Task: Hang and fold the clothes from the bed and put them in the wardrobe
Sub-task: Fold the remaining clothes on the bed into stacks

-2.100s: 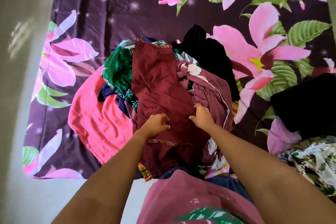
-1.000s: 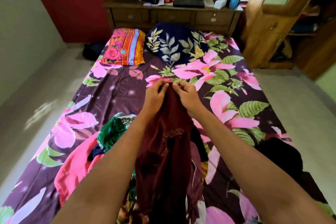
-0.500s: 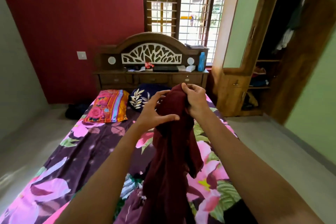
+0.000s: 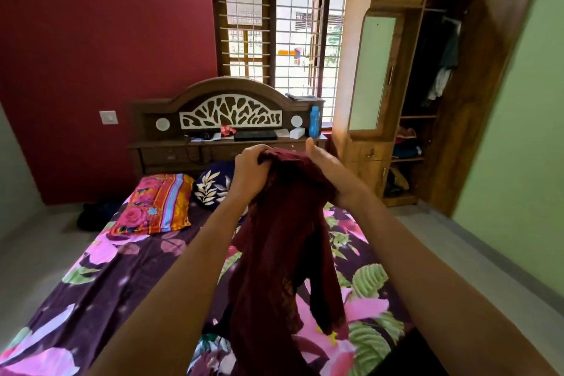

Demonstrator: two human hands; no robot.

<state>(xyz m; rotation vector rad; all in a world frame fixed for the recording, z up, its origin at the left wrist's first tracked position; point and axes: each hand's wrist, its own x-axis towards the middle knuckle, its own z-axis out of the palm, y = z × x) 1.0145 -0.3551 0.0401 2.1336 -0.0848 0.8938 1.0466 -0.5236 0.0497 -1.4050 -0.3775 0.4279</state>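
Note:
A maroon garment (image 4: 283, 241) hangs in front of me above the bed (image 4: 128, 265), its lower end reaching down to the bottom of the frame. My left hand (image 4: 250, 175) grips its bunched top edge. On the garment's right side my right hand (image 4: 331, 175) holds the cloth, thumb raised; its fingers are hidden behind the fabric. The wooden wardrobe (image 4: 406, 94) stands open at the back right, with clothes hanging and folded inside.
Two pillows (image 4: 158, 203) lie at the head of the bed, under a carved headboard (image 4: 229, 113) whose shelf carries a blue bottle (image 4: 314, 122) and small items. A dark bundle (image 4: 94, 215) lies on the floor at left. Bare floor runs between bed and wardrobe.
Both hands lifted the maroon garment off the clothes pile and up to chest height. My view rose from the pile to the room. My left hand now grips the top edge.

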